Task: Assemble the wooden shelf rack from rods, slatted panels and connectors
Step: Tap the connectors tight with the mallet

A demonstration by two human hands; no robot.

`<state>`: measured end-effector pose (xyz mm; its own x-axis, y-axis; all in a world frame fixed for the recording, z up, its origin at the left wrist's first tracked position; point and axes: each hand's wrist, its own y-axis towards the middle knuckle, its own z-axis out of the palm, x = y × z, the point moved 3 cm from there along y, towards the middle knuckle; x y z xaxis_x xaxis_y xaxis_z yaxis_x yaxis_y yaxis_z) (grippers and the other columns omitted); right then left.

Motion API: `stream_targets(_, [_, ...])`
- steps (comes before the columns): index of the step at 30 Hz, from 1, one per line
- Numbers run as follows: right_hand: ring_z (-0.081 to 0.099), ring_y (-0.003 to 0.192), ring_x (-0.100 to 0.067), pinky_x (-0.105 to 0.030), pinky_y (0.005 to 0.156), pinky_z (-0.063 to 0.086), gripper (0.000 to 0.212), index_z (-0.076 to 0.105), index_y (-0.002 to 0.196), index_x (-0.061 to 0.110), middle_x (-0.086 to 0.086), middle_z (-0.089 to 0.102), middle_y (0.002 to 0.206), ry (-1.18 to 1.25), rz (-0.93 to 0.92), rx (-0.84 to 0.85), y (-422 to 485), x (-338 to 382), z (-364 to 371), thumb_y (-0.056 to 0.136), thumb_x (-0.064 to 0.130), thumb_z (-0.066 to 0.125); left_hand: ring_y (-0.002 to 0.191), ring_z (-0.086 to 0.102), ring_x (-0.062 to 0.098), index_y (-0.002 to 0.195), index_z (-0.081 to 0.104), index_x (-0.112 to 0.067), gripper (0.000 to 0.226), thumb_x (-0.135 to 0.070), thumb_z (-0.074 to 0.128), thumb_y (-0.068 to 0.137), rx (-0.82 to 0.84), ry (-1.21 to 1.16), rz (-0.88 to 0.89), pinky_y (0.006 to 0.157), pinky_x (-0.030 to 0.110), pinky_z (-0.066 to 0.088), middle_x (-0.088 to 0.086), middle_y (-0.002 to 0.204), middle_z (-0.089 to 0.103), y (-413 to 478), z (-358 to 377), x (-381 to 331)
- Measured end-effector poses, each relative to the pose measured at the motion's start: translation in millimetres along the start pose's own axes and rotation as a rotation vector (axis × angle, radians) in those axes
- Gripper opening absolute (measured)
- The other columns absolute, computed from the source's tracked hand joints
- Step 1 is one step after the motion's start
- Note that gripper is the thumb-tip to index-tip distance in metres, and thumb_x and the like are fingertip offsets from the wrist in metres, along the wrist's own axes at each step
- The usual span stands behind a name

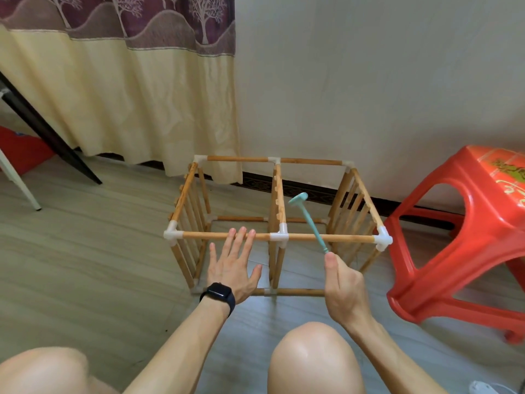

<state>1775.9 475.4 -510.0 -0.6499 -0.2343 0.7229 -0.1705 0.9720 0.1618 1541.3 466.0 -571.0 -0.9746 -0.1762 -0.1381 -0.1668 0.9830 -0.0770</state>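
Rack [238, 159] is standing on the floor [99, 251] right in front of me, close to the curtain [127, 95]. There are slatted panels [352, 206] at both ends and one across the middle. My left hand [231, 265] has an open grip, fingers straight, fingertips laid on the front top rod [204, 235] just left of the middle connector [279, 236]. My right hand [342, 282] has its grip wrapped round the handle end of the teal mallet [309, 223], its head up over the right bay beside the middle panel. A red stool [460, 223] sits off to the right.
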Motion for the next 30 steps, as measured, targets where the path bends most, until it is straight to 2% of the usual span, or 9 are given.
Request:
stream_targets(1, [0.049,0.047,-0.010,-0.027,0.046,0.038,0.053,0.045,0.066,0.017,0.003,0.049,0.051,-0.027,-0.010,0.031,1,1,1,0.107,0.041,0.022,0.148,-0.028,0.018,0.145,-0.034,-0.036,0.082,-0.062,0.029,0.099,0.005,0.005,-0.004,0.121,0.061,-0.002,-0.007,0.157,-0.034,0,0,0])
stream_targets(4, [0.064,0.079,-0.027,-0.040,0.074,0.051,0.052,0.049,0.076,0.023,-0.004,0.067,0.080,-0.426,0.145,0.280,-1,-10,9,0.106,0.047,0.014,0.144,-0.031,0.017,0.147,-0.032,-0.035,0.086,-0.060,0.034,0.099,0.016,-0.017,-0.013,0.121,0.062,-0.003,-0.005,0.162,-0.029,-2,0,-3])
stream_targets(9, [0.055,0.055,-0.019,-0.034,0.050,0.036,0.052,0.044,0.067,0.017,-0.004,0.056,0.057,-0.143,0.087,0.122,15,4,-5,0.107,0.042,0.023,0.152,-0.021,0.020,0.155,-0.021,-0.034,0.087,-0.050,0.044,0.099,0.092,-0.007,0.015,0.120,0.062,-0.003,-0.007,0.165,-0.023,0,-14,-7])
stream_targets(13, [0.055,0.055,-0.016,-0.031,0.049,0.036,0.046,0.045,0.072,0.020,-0.002,0.057,0.059,-0.171,-0.002,0.071,39,21,5,0.108,0.040,0.025,0.154,-0.009,0.016,0.158,-0.007,-0.035,0.084,-0.044,0.050,0.097,0.010,-0.042,0.026,0.123,0.055,-0.002,-0.007,0.168,-0.009,1,-37,24])
stream_targets(17, [0.057,0.065,-0.017,-0.038,0.059,0.050,0.047,0.054,0.079,0.018,-0.005,0.060,0.070,-0.126,-0.018,0.045,61,23,30,0.107,0.041,0.023,0.153,0.009,0.029,0.160,0.005,-0.029,0.090,-0.036,0.062,0.091,-0.256,-0.359,-0.405,0.123,0.051,0.013,0.007,0.167,0.000,-2,-53,90])
stream_targets(20, [0.055,0.069,-0.018,-0.034,0.059,0.045,0.047,0.055,0.081,0.015,-0.006,0.059,0.073,-0.101,-0.031,0.069,68,27,47,0.107,0.039,0.024,0.137,0.043,0.034,0.160,0.014,-0.025,0.083,-0.027,0.063,0.092,-0.143,-0.804,-0.628,0.112,0.044,0.039,0.013,0.156,0.037,-4,-44,126])
stream_targets(23, [0.053,0.070,-0.018,-0.032,0.057,0.039,0.048,0.053,0.077,0.013,-0.005,0.056,0.069,-0.094,-0.045,0.050,69,27,51,0.106,0.038,0.024,0.119,0.059,0.033,0.151,0.036,-0.030,0.057,-0.027,0.057,0.098,-0.120,-0.891,-0.611,0.095,0.036,0.048,0.008,0.133,0.061,-9,-38,134])
stream_targets(26, [0.054,0.072,-0.020,-0.034,0.059,0.043,0.051,0.053,0.077,0.013,-0.005,0.055,0.076,-0.107,-0.028,0.042,71,25,47,0.105,0.041,0.021,0.115,0.061,0.032,0.147,0.045,-0.032,0.047,-0.026,0.052,0.100,-0.158,-0.843,-0.583,0.089,0.033,0.049,0.007,0.128,0.065,-12,-32,134])
stream_targets(30, [0.056,0.069,-0.023,-0.034,0.062,0.044,0.049,0.052,0.074,0.012,-0.012,0.058,0.075,-0.026,-0.047,0.198,67,54,43,0.107,0.039,0.028,0.110,0.062,0.029,0.139,0.054,-0.034,0.039,-0.028,0.053,0.100,-0.137,-0.807,-0.509,0.081,0.028,0.046,0.003,0.121,0.068,-11,-19,123])
